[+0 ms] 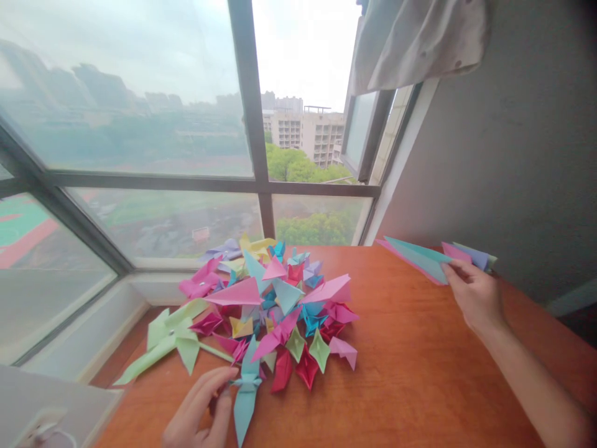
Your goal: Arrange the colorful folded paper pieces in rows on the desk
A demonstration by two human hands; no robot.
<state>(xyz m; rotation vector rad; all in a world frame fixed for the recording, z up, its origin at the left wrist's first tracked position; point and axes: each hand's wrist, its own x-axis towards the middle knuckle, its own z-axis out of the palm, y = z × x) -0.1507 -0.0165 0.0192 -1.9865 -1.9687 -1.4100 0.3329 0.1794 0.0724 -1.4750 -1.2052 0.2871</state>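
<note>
My left hand (203, 410) is closed at the front of the table, pinching a light-blue paper crane (247, 392) near its narrow end, its wings spread. Over the right side of the table, my right hand (476, 295) grips a blue paper airplane (417, 256) by its rear. Pink paper shows along the underside of that plane. Just behind my right fingers are folded pink and purple papers (473, 254); I cannot tell if they are held too. A heap of colourful origami (280, 295) lies beyond my left hand, with red and green folded boats at its near edge.
A pale green paper pinwheel (172, 333) lies left of the heap. The brown wooden table (396, 367) meets a window (200, 183) at the back, where one pane stands open. A grey wall (504, 143) rises on the right, and a pale curtain (420, 43) hangs above.
</note>
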